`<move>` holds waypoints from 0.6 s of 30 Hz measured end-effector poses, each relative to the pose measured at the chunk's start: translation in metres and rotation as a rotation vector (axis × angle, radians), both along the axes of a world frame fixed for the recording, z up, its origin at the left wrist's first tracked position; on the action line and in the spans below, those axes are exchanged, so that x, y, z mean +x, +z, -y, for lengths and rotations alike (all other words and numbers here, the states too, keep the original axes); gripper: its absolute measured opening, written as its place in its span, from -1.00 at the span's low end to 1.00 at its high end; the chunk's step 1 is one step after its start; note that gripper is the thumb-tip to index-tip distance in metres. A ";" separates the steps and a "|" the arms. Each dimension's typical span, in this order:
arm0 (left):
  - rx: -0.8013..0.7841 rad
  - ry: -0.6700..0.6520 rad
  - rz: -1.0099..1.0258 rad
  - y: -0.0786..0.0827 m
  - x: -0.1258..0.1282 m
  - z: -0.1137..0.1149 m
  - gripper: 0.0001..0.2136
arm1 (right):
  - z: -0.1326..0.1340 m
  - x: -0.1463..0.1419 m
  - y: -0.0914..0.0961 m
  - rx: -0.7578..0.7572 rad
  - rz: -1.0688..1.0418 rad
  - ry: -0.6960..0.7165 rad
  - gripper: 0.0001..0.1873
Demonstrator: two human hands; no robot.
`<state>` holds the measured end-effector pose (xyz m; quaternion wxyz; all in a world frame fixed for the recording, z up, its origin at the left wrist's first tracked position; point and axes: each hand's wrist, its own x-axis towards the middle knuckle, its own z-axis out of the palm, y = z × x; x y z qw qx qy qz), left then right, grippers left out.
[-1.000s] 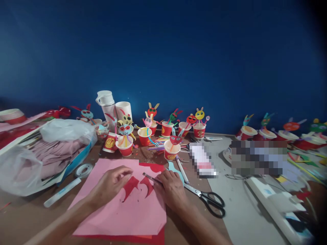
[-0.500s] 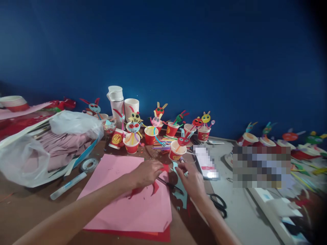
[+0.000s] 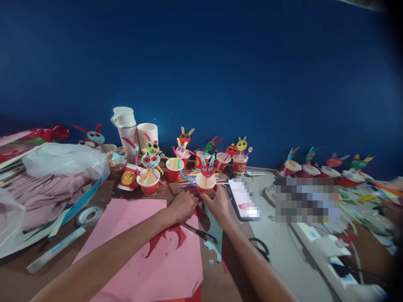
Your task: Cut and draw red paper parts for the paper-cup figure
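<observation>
My right hand (image 3: pixel 219 206) has its thumb and fingers at the base of a red-and-white paper cup (image 3: pixel 205 184), closed around it as far as I can see. A red rabbit-like paper face (image 3: pixel 208 170) with pale blue ears stands up from that cup. Just left of it, my left hand (image 3: pixel 184 206) rests with curled fingers over the top right of a pink paper sheet (image 3: pixel 126 251); what lies under its fingertips is hidden. Below that hand are cut red paper scraps (image 3: pixel 179 237) and a dark pen (image 3: pixel 200 232). Light blue cut paper (image 3: pixel 215 224) lies under my right hand.
Several cups with paper animals, one of them yellow-faced (image 3: pixel 242 145), line the blue wall. A phone (image 3: pixel 242 199), black-handled scissors (image 3: pixel 262 247) and a power strip (image 3: pixel 310 241) are on the right. Tape (image 3: pixel 89 216), a glue tube (image 3: pixel 56 250) and a plastic bag (image 3: pixel 63 157) lie left.
My right hand has moved forward from the light blue paper to the cup's base. My left hand has shifted a little forward too. The view has swung right; another person's hand shows at far right.
</observation>
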<state>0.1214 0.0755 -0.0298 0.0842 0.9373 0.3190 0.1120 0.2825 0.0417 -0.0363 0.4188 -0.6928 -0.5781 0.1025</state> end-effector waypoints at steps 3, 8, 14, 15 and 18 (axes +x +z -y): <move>0.021 0.015 -0.013 -0.001 0.001 -0.001 -0.75 | -0.003 0.000 0.003 0.013 -0.044 -0.025 -0.55; 0.040 0.024 -0.017 -0.004 0.007 -0.004 -0.72 | 0.004 0.019 0.024 0.019 -0.123 -0.070 -0.55; 0.054 0.109 -0.009 -0.007 0.028 -0.006 -0.67 | 0.013 0.051 0.048 0.061 -0.203 -0.171 -0.46; 0.057 0.131 -0.007 -0.006 0.032 -0.006 -0.67 | 0.013 0.053 0.049 0.066 -0.215 -0.173 -0.46; 0.063 0.195 -0.007 -0.004 0.041 -0.009 -0.65 | 0.012 0.055 0.049 0.074 -0.249 -0.162 -0.48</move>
